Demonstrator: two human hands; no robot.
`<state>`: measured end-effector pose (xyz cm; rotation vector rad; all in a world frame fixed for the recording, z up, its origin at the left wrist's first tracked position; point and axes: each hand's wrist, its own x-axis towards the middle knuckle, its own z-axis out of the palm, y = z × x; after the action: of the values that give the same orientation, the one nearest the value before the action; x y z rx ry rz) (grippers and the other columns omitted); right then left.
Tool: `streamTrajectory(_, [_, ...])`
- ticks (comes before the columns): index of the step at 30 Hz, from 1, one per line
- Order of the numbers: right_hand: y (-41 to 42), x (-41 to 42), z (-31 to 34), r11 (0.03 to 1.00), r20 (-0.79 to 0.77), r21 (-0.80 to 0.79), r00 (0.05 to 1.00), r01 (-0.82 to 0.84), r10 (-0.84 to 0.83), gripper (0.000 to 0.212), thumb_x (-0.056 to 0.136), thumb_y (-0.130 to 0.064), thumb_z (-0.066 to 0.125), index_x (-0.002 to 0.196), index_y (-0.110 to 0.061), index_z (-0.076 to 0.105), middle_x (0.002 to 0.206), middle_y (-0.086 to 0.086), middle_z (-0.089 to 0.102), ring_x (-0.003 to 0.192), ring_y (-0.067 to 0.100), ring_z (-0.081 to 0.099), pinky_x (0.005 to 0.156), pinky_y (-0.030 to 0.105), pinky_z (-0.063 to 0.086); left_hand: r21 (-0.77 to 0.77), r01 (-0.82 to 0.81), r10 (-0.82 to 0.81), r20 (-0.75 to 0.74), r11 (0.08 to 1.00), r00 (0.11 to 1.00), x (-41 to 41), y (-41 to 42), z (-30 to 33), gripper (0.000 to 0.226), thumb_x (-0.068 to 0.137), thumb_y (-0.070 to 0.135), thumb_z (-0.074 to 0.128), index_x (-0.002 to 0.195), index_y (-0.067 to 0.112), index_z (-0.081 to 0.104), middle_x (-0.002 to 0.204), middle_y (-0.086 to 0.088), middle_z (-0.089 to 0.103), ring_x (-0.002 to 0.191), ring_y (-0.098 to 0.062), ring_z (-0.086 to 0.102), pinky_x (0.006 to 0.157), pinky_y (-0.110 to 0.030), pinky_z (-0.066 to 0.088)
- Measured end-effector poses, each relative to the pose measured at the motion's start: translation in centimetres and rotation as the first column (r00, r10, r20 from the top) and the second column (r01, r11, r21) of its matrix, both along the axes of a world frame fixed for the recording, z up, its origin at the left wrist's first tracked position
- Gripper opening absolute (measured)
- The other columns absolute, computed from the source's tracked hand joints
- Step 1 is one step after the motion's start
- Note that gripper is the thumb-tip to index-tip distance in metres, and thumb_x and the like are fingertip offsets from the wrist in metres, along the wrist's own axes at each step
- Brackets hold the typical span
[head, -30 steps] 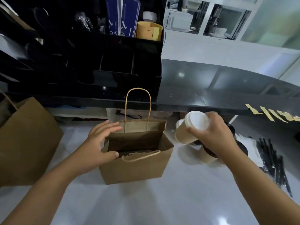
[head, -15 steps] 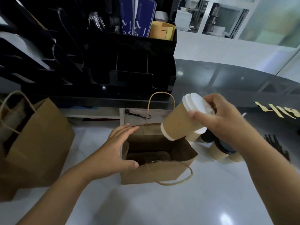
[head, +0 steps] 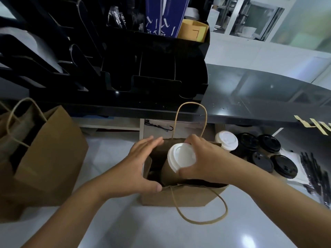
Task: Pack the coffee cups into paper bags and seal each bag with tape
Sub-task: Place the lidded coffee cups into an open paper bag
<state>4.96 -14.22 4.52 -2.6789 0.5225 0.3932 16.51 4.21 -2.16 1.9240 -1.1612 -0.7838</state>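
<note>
An open brown paper bag (head: 180, 197) with twine handles stands on the white counter in front of me. My right hand (head: 206, 160) grips a brown coffee cup with a white lid (head: 180, 157) by its top, and the cup's lower part is inside the bag's mouth. My left hand (head: 138, 169) holds the bag's left edge, fingers straight along the far side and thumb on the near side. Another white-lidded cup (head: 227, 140) and several black-lidded cups (head: 268, 154) stand to the right of the bag.
A second brown paper bag (head: 48, 151) stands at the left. A black organiser rack (head: 125, 68) sits on a black ledge behind the bag. Black straws (head: 317, 172) lie at the far right, and yellow tape strips (head: 311, 123) hang on the ledge.
My right hand has carried the white-lidded cup from above the bag's right side down into its mouth. My left hand has stayed on the bag's left edge.
</note>
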Motion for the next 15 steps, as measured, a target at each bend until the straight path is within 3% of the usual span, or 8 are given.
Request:
streamTrajectory(6, [0.2,2.2,-2.0,0.998,-0.129,0.046,0.991,-0.041,0.047,0.084,0.069,-0.053,0.075,0.136,-0.025,0.032,0.127,-0.006,0.047,0.109,0.016,0.051,0.090,0.033,0.051,0.008,0.036,-0.036,0.012,0.999,0.999,0.1,-0.3,0.0,0.110,0.053,0.056,0.068,0.139,0.059,0.000,0.140,0.043,-0.012,0.136,0.010,-0.003,0.105,-0.021,0.019])
streamTrajectory(12, [0.3,3.0,-4.4,0.999,-0.157,0.038,0.987,-0.037,0.043,0.071,0.073,-0.055,0.072,0.130,-0.024,0.041,0.120,-0.006,0.055,0.099,0.011,0.052,0.077,0.021,0.046,0.007,0.038,-0.038,0.002,0.999,0.999,0.2,-0.5,-0.1,0.108,0.057,0.052,0.071,0.139,0.060,0.001,0.143,0.039,-0.013,0.138,0.009,-0.006,0.108,-0.022,0.020])
streamTrajectory(15, [0.4,3.5,-5.5,0.999,-0.164,0.035,0.986,-0.029,0.034,0.071,0.072,-0.056,0.073,0.129,-0.025,0.044,0.119,-0.006,0.057,0.097,0.010,0.053,0.080,0.021,0.046,0.018,0.041,-0.041,0.006,0.999,0.999,0.3,-0.5,-0.1,0.107,0.058,0.051,0.072,0.137,0.062,0.000,0.142,0.041,-0.015,0.137,0.009,-0.005,0.107,-0.024,0.021])
